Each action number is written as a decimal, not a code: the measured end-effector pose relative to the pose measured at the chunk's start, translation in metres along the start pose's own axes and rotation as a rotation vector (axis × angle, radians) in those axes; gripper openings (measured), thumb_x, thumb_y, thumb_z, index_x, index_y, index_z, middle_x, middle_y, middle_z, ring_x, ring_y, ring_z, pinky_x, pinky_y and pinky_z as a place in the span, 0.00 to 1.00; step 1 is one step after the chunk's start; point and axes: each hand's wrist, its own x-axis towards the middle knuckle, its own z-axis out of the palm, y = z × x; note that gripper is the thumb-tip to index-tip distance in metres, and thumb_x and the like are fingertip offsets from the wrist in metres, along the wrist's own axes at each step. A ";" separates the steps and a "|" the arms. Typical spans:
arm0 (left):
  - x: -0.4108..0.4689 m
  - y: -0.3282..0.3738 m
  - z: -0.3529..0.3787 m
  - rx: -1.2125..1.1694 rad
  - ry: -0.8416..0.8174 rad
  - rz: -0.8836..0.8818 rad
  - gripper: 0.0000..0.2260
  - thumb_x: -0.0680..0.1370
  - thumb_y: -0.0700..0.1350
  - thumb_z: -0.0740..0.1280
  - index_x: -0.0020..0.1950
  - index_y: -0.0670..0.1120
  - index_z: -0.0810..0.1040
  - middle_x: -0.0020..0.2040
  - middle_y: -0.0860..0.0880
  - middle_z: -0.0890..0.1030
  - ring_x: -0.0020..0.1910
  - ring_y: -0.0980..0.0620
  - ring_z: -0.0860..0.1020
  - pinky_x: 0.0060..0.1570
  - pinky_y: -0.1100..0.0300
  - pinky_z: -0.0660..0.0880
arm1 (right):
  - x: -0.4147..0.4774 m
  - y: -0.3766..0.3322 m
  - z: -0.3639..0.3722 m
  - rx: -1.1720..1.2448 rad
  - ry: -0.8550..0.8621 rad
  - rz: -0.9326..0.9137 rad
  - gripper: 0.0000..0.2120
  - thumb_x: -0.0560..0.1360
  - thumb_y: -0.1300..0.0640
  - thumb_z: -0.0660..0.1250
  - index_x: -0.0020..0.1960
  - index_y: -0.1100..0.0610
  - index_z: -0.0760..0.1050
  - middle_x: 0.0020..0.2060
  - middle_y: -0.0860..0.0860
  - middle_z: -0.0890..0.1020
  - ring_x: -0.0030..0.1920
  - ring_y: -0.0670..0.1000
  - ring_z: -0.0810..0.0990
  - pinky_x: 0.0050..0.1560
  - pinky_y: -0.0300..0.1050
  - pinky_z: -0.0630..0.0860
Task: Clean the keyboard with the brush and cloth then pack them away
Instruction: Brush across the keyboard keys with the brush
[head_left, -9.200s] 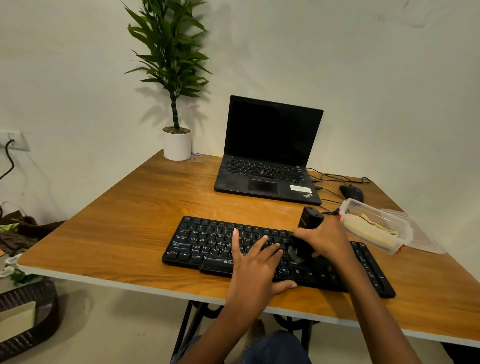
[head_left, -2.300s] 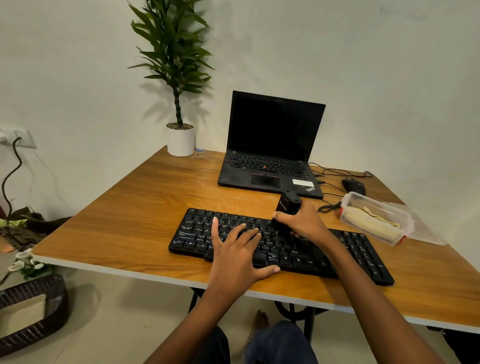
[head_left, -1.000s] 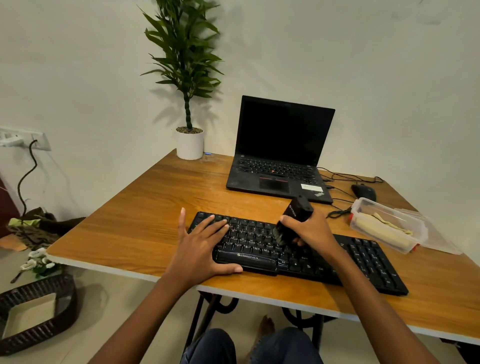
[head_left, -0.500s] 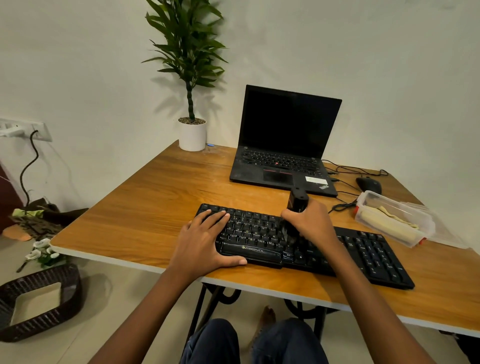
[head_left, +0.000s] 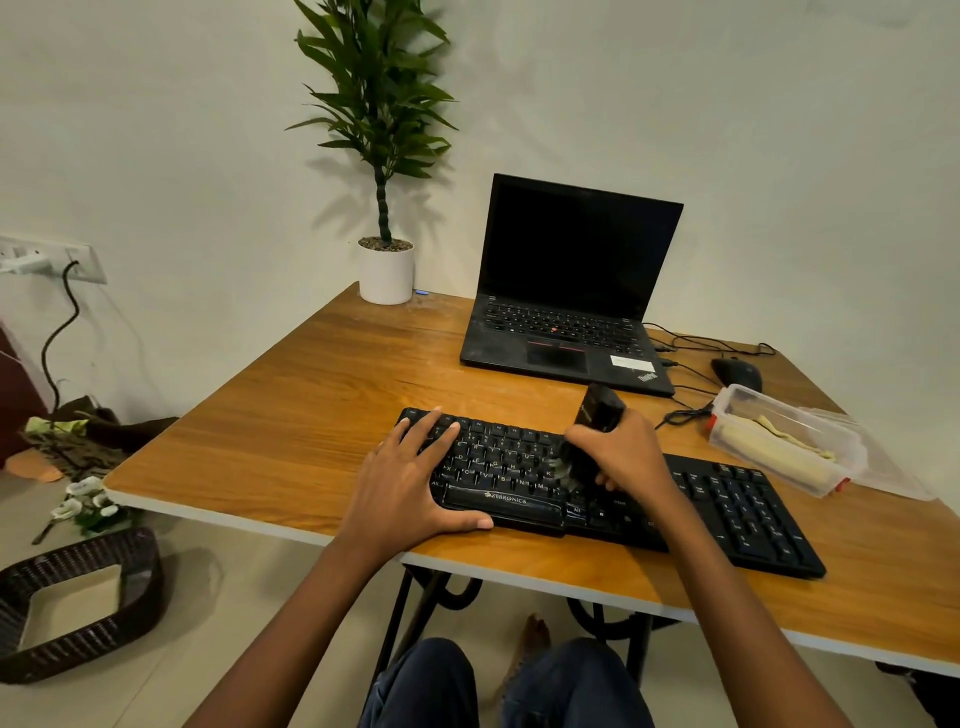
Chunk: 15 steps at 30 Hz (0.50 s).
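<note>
Leftward since earlier, my right grip (head_left: 631, 460) holds the brush (head_left: 597, 410) on the keyboard (head_left: 737, 514), left grip (head_left: 410, 483) flat; hard strokes could pop keycaps (head_left: 498, 457)

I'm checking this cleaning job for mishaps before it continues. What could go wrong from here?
1. The black plastic keyboard lies near the front edge of the wooden table; hard strokes from the black brush gripped in the right hand might push it off, though the left hand rests on it.
2. Dust flicked away may land on the open black laptop just behind.
</note>
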 end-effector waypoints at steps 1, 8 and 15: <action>0.000 0.000 0.000 0.002 -0.008 -0.003 0.58 0.52 0.85 0.41 0.76 0.55 0.55 0.77 0.54 0.51 0.76 0.46 0.52 0.69 0.45 0.60 | 0.002 0.000 -0.002 -0.016 0.033 0.003 0.07 0.71 0.57 0.69 0.42 0.60 0.74 0.31 0.52 0.78 0.25 0.48 0.74 0.20 0.34 0.70; 0.000 0.001 -0.001 -0.003 -0.035 -0.026 0.58 0.51 0.85 0.41 0.76 0.57 0.53 0.78 0.54 0.50 0.76 0.44 0.49 0.70 0.45 0.59 | -0.012 0.002 -0.010 0.060 -0.037 0.027 0.07 0.72 0.58 0.69 0.38 0.57 0.72 0.29 0.51 0.78 0.22 0.47 0.74 0.22 0.37 0.70; 0.000 0.001 -0.002 -0.021 -0.023 -0.032 0.59 0.51 0.85 0.41 0.77 0.56 0.53 0.78 0.53 0.51 0.76 0.44 0.51 0.69 0.44 0.60 | -0.033 0.005 -0.005 0.069 0.000 0.040 0.08 0.71 0.58 0.69 0.37 0.57 0.71 0.28 0.52 0.78 0.21 0.48 0.73 0.19 0.36 0.70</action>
